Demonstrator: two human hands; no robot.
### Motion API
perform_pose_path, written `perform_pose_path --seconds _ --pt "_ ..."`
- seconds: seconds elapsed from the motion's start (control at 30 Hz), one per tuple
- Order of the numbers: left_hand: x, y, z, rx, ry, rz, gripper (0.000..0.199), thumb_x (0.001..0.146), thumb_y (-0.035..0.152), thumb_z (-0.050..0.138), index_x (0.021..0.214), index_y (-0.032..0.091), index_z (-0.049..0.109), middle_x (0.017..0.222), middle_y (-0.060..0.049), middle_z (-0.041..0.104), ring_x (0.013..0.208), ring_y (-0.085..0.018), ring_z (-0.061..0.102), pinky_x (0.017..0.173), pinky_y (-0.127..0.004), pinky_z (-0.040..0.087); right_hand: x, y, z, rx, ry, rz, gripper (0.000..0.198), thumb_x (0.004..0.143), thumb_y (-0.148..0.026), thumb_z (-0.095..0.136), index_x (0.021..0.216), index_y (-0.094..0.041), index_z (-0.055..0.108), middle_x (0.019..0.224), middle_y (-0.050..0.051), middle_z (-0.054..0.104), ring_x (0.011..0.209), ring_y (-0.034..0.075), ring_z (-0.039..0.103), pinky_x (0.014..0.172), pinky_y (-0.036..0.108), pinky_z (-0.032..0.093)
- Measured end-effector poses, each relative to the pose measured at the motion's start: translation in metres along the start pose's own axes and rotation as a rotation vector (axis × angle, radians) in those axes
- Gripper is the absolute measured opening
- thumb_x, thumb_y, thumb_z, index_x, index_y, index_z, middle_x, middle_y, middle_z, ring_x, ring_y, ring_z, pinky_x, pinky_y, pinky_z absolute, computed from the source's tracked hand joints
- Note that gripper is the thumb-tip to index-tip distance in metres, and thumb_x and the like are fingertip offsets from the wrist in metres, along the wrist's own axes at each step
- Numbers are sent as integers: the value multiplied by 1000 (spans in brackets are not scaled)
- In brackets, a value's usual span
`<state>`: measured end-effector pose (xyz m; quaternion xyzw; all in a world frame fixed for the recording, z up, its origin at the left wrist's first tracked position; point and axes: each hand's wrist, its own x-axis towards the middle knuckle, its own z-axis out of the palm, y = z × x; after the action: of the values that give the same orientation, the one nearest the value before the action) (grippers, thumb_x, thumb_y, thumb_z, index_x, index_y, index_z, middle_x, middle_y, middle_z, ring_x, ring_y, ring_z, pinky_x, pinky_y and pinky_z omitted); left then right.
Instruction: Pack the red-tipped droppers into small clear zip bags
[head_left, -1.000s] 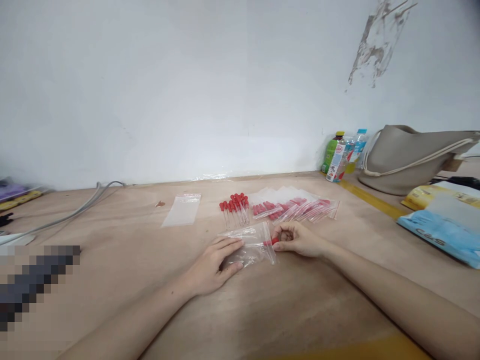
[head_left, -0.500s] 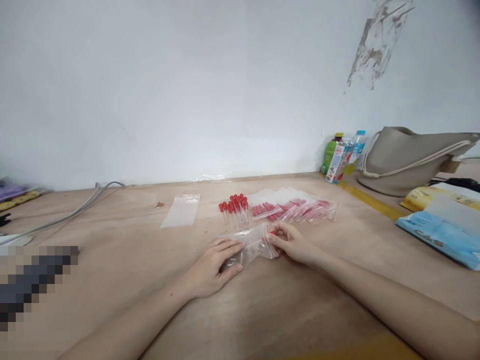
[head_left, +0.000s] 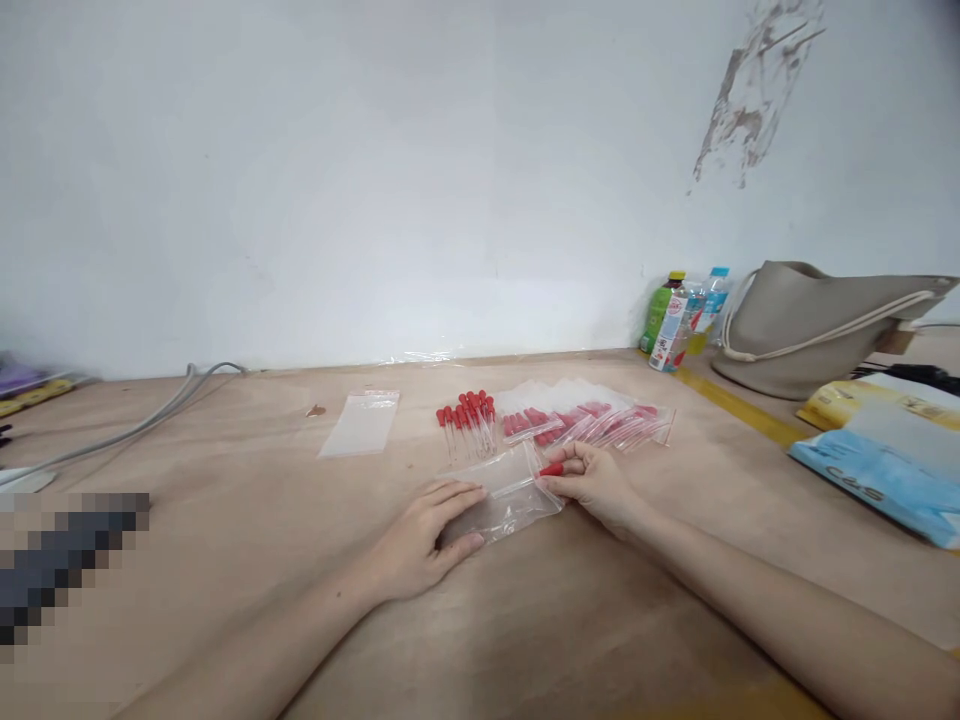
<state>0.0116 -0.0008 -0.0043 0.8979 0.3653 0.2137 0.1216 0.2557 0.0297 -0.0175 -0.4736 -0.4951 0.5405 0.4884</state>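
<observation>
"What do we see in the middle?"

"We see a see-through bag (head_left: 504, 492) lying on the table (head_left: 480, 620). The left hand (head_left: 426, 540) is flat on one end of it, with its thumb and fingers spread apart."

"And the right hand (head_left: 596, 485)?"

"It is at the bag's mouth. Its thumb and finger pinch a red-topped dropper (head_left: 553, 469). The red top is right by the opening, and we see a pale thin line inside the bag that looks like its stem."

"Are there other bags?"

"Yes! Just behind, we see a pile of packed bags (head_left: 592, 422), one on top of another, with red tops showing through. We can't count them all."

"What's next to that pile?"

"A bunch of loose droppers (head_left: 466, 412), red ends toward the wall (head_left: 375, 180). Left of those we see a flat white bag (head_left: 362, 425); we can't tell if it is one or a stack."

"And far right?"

"Drink bottles (head_left: 671, 330), then a big grey bag (head_left: 817, 335). We can't see what's inside the grey one."
</observation>
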Motion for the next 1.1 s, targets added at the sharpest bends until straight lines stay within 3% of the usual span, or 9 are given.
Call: perform_pose_path --seconds 0.1,0.37,0.6,0.8,0.97,1.1 --pt "0 0 0 -4 1 0 42 85 37 49 124 24 46 125 -6 50 116 -21 44 98 -41 36 0 1 0 27 72 -13 41 44 -22 78 72 -17 48 63 -2 63 54 11 58 53 23 45" --pt "1 2 -2 -24 -1 28 41 85 35 49 124 24 46 123 -6 52 114 -22 45 97 -42 37 -1 2 7 -8 71 -130 30 43 -22 75 66 -16 58 64 0 64 62 13 60 65 26 48" --pt "1 1 -1 -7 -14 28 41 86 34 48 125 24 45 124 -6 51 115 -21 43 98 -41 36 1 9 6 -163 10 -196 18 57 -26 64 72 -16 68 75 5 69 68 17 62 68 31 49" --pt "1 2 -2 0 -9 14 41 86 34 48 125 24 45 123 -6 51 114 -22 44 97 -42 37 4 17 3 -386 113 -425 15 63 -21 55 68 -20 69 83 5 66 80 18 59 71 31 48" --pt "1 1 -2 12 -7 13 41 85 35 48 125 24 45 124 -7 51 115 -23 44 98 -44 35 4 15 2 -474 103 -286 8 60 -16 55 64 -18 62 67 2 62 59 14 55 56 26 45" --pt "0 -1 -1 7 -9 -1 41 85 36 48 124 24 46 125 -6 50 117 -22 43 99 -43 35 1 10 0 -598 8 -286 11 64 -18 53 67 -17 64 65 2 60 56 12 52 53 24 42"
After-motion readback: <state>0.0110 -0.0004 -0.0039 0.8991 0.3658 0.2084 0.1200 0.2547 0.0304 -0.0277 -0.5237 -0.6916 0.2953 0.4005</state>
